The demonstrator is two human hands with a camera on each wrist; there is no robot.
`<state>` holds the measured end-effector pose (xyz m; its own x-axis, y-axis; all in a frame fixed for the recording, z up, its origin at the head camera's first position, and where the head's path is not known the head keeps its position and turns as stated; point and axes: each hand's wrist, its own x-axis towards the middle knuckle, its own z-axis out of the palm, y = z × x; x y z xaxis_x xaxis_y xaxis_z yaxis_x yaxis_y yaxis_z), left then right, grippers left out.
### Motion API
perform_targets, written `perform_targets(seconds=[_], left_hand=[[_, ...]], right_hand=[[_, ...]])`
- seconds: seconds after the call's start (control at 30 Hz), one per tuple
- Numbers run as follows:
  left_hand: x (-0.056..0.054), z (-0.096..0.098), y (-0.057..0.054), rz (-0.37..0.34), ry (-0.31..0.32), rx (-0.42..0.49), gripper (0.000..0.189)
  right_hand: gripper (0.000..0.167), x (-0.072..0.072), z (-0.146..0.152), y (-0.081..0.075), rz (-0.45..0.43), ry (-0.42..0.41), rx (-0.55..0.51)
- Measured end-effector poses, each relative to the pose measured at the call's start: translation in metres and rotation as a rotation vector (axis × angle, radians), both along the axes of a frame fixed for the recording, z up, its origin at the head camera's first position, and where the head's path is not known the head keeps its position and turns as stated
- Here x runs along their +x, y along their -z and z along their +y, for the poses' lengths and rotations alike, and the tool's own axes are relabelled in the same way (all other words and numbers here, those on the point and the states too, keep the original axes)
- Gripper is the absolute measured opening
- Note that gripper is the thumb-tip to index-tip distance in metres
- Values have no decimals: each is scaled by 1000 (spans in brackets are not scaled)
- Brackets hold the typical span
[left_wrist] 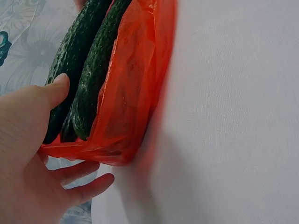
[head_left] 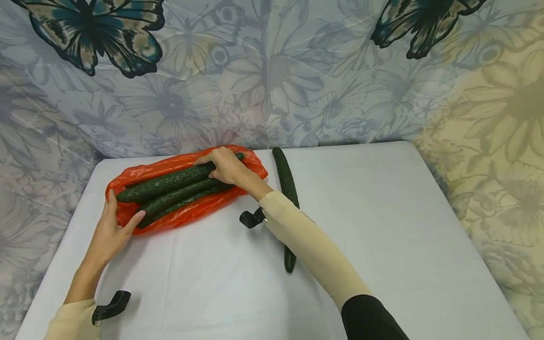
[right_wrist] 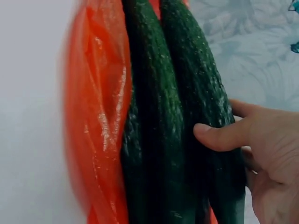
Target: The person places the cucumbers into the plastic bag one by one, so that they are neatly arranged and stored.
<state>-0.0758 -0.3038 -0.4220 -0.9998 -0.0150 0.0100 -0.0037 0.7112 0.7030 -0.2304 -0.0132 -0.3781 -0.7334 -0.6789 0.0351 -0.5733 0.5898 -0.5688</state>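
An orange-red plastic bag [head_left: 193, 210] lies at the back left of the table, its mouth spread along the top. Three dark green cucumbers show inside it, side by side. My right hand [head_left: 225, 166] grips the farthest cucumber [head_left: 167, 183] near its right end; in the right wrist view the thumb [right_wrist: 219, 136] lies on top and the fingers go behind. At the bag's left end is my left hand [head_left: 110, 236], its thumb [left_wrist: 58, 91] against a cucumber [left_wrist: 63, 70] and its straight fingers [left_wrist: 91, 189] spread by the bag's outer end.
Another cucumber [head_left: 285, 175] lies lengthwise on the white-covered table [head_left: 382, 212], right of the bag, partly hidden under my right forearm. A patterned fabric wall [head_left: 276, 85] stands close behind the table's back edge. Black mounts [head_left: 111, 307] stick out from both wrists.
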Motion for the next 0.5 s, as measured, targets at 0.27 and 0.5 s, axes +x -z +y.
perform_targets(seconds=[0.27,0.5], left_hand=[[2,-2,-2,-5,-1,10,93],[1,-2,-3,-17,5,5,94]], right_hand=[[50,-5,0,1,-64,-31,60],[53,-5,1,-4,-90,-48,117]])
